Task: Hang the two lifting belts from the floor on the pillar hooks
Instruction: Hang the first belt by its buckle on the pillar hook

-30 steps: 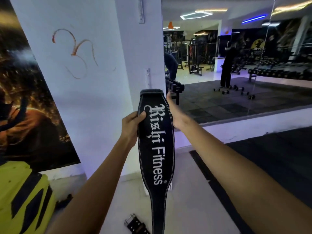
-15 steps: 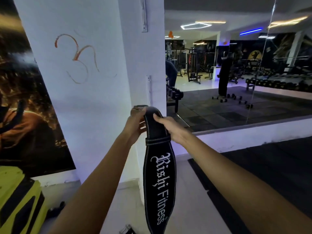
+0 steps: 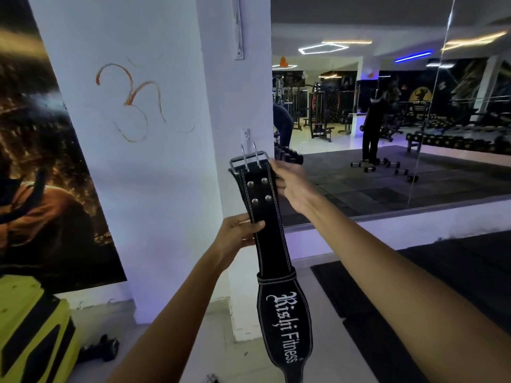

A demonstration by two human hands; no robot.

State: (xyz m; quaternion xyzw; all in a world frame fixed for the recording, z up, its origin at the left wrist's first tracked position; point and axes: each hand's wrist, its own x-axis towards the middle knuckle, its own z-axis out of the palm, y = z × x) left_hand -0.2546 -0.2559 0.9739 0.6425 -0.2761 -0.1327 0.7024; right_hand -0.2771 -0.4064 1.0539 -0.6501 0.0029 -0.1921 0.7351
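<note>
A black lifting belt (image 3: 279, 308) with white "Rishi Fitness" lettering hangs down in front of the white pillar (image 3: 154, 167). Its metal buckle (image 3: 249, 161) with two prongs is at the top, just below a small hook plate (image 3: 246, 135) on the pillar's corner. My right hand (image 3: 290, 186) grips the strap's right edge beside the buckle. My left hand (image 3: 237, 233) pinches the strap lower down, below the rivets. A higher hook bracket (image 3: 238, 37) is fixed up the pillar. A bit of metal, perhaps the second belt's buckle (image 3: 211, 379), shows on the floor at the bottom edge.
A large mirror (image 3: 387, 120) fills the wall to the right, reflecting gym machines, dumbbells and a standing person. A dark poster (image 3: 41, 175) covers the left wall. A yellow-and-black object (image 3: 30, 327) stands at lower left. Black floor mats (image 3: 414, 286) lie to the right.
The belt's buckle end has been pulled up and unfolded, so the buckle now shows near the lower hook. My left hand has slid down the strap; my right hand stays near the top.
</note>
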